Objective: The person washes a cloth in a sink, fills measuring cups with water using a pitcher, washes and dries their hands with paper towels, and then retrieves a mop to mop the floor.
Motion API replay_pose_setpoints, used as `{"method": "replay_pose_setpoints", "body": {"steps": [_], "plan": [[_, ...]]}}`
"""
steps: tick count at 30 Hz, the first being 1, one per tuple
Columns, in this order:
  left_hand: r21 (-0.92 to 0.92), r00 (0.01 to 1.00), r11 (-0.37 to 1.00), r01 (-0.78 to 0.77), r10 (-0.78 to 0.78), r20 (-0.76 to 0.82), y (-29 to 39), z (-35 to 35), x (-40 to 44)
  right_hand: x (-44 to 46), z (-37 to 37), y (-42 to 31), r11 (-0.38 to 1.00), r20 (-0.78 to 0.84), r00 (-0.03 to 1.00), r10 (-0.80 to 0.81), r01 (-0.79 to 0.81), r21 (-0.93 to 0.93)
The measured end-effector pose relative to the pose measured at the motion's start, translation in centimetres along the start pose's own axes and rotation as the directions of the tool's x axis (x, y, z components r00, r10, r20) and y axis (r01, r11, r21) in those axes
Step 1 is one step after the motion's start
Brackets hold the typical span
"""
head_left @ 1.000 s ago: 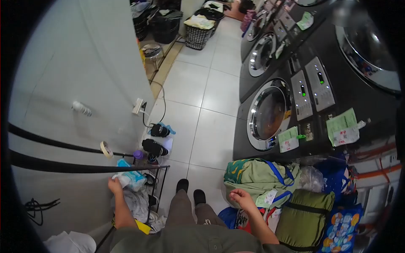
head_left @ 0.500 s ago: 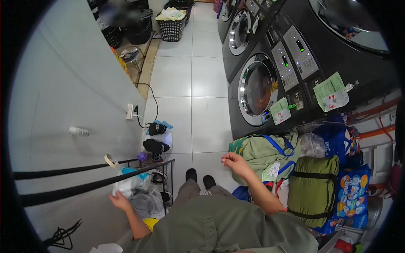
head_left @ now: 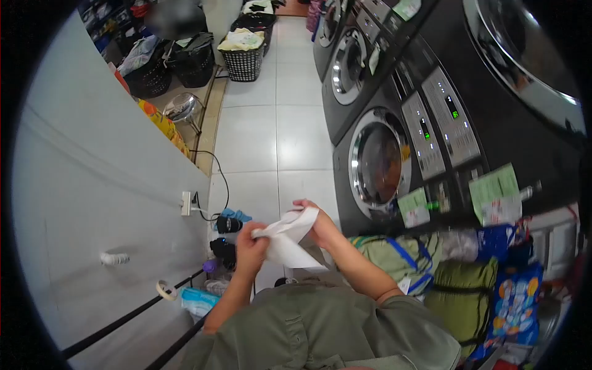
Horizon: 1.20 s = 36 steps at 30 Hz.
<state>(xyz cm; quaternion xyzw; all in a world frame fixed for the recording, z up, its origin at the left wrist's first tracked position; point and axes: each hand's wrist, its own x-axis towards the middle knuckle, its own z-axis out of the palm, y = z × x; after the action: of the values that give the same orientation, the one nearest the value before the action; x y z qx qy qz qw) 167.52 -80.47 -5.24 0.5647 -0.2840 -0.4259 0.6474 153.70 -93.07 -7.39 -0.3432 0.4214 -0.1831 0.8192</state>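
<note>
A thin white sheet (head_left: pixel 287 243), which looks like a tissue, hangs between my two hands in front of my body. My left hand (head_left: pixel 251 243) is closed on its left end, at a bunched edge. At the upper right, my right hand (head_left: pixel 311 221) grips the other end, its fingers partly hidden behind the folded sheet. The lower corner hangs loose and points down to the right. Below and left of my left forearm, a blue and white pack (head_left: pixel 198 301) lies by the dark rack rails. A roll of tape (head_left: pixel 165 290) hangs on a rail.
Stacked dark machines with a round glass door (head_left: pixel 377 166) line the right side. Green bags (head_left: pixel 459 296) and a blue printed bag (head_left: pixel 518 302) lie below them. Laundry baskets (head_left: pixel 242 65) stand at the far end. A wall with a socket (head_left: pixel 185 203) runs along the left.
My left hand has moved from the rack to the middle with the white sheet. My right hand has come inward and taken hold of it too. The view has shifted.
</note>
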Motion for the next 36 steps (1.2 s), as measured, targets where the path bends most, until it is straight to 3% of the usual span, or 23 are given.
{"method": "replay_pose_setpoints", "body": {"steps": [1,2,3,4,5,7,8,10,11,13,15,17,19,23,25,26,29,30,31,33,34,35,36], "plan": [[-0.093,0.989,0.991,0.095,-0.083,0.119,0.6,2.6,3.0,2.0,0.3,-1.6,0.95,0.034,0.997,-0.07,0.056,0.308],[-0.163,0.951,0.979,-0.122,0.162,0.262,-1.5,5.1,6.3,4.2,0.2,-3.2,0.954,0.039,0.998,-0.058,0.044,0.296],[0.04,0.877,0.922,-0.384,0.351,0.329,-0.3,7.8,8.6,7.1,-0.2,-5.4,0.935,-0.036,0.986,-0.161,0.164,0.315],[-0.163,0.895,0.968,-0.189,0.238,0.376,-2.0,10.0,10.9,9.8,-0.6,-8.1,0.899,-0.11,0.958,-0.266,0.288,0.329],[-0.164,0.897,0.966,-0.198,0.246,0.367,-0.9,12.0,13.1,11.3,-0.8,-11.2,0.902,-0.099,0.958,-0.267,0.285,0.324],[-0.267,0.934,0.956,-0.118,0.198,0.297,1.3,14.8,17.0,14.2,-0.5,-16.7,0.788,-0.326,0.748,-0.578,0.616,0.017],[-0.196,0.942,0.964,-0.18,0.226,0.249,1.4,16.1,19.3,15.7,0.2,-19.4,0.79,-0.326,0.752,-0.573,0.613,0.024],[-0.17,0.98,0.978,-0.123,0.147,0.137,3.2,18.2,22.7,18.8,1.8,-23.7,0.633,-0.527,0.42,-0.739,0.701,-0.329],[-0.154,0.996,0.984,-0.084,0.089,0.023,4.6,19.0,25.1,20.9,1.8,-25.4,0.637,-0.528,0.424,-0.736,0.699,-0.325],[-0.136,0.996,0.987,-0.084,0.079,-0.044,5.3,19.2,30.9,25.3,2.0,-28.8,0.433,-0.427,0.128,-0.895,0.475,-0.766],[-0.046,0.981,0.995,-0.093,0.083,-0.176,4.0,18.5,37.4,30.4,2.4,-31.7,0.356,-0.352,0.098,-0.931,0.461,-0.813],[-0.507,0.999,0.862,-0.01,-0.011,-0.039,2.7,16.8,43.9,35.2,4.2,-34.8,0.18,-0.19,0.015,-0.982,0.398,-0.9],[-0.807,0.985,0.565,0.173,-0.092,0.147,3.2,15.2,49.1,39.7,5.3,-37.8,0.114,-0.13,-0.014,-0.991,0.399,-0.91],[-0.706,0.981,0.685,0.182,-0.176,0.082,7.9,13.5,60.4,48.6,9.3,-45.6,0.058,-0.084,-0.055,-0.995,0.367,-0.928],[-0.632,0.993,0.769,0.099,-0.038,0.109,7.4,12.6,65.5,51.7,10.0,-50.0,0.035,-0.095,-0.1,-0.99,0.488,-0.872],[-0.662,0.981,0.725,0.189,-0.17,0.094,9.3,12.7,67.6,52.7,10.2,-51.7,0.015,-0.091,-0.135,-0.987,0.479,-0.878],[-0.659,0.959,0.699,0.278,-0.166,0.228,12.8,13.1,72.9,56.2,10.2,-57.4,-0.048,-0.091,-0.282,-0.955,0.451,-0.891],[-0.712,0.897,0.598,0.368,-0.026,0.442,11.2,12.1,75.6,57.6,10.3,-59.3,-0.046,-0.132,-0.326,-0.936,0.486,-0.873],[-0.689,0.878,0.602,0.404,-0.045,0.476,11.2,12.4,77.6,59.0,10.3,-61.4,-0.055,-0.168,-0.37,-0.914,0.522,-0.851],[-0.479,0.833,0.777,0.409,-0.105,0.543,11.4,12.9,81.2,62.1,9.7,-66.3,0.035,-0.322,-0.213,-0.923,0.784,-0.62],[-0.143,0.778,0.949,0.281,-0.138,0.612,11.3,12.8,83.3,62.6,9.9,-68.9,0.094,-0.404,-0.049,-0.914,0.941,-0.325],[-0.121,0.765,0.946,0.299,-0.162,0.624,11.0,12.4,85.8,63.6,9.9,-70.2,0.105,-0.428,-0.051,-0.902,0.937,-0.334],[-0.121,0.746,0.96,0.252,-0.113,0.656,10.3,12.7,89.3,64.6,9.6,-72.1,0.211,-0.441,0.216,-0.871,0.976,0.06]]}}
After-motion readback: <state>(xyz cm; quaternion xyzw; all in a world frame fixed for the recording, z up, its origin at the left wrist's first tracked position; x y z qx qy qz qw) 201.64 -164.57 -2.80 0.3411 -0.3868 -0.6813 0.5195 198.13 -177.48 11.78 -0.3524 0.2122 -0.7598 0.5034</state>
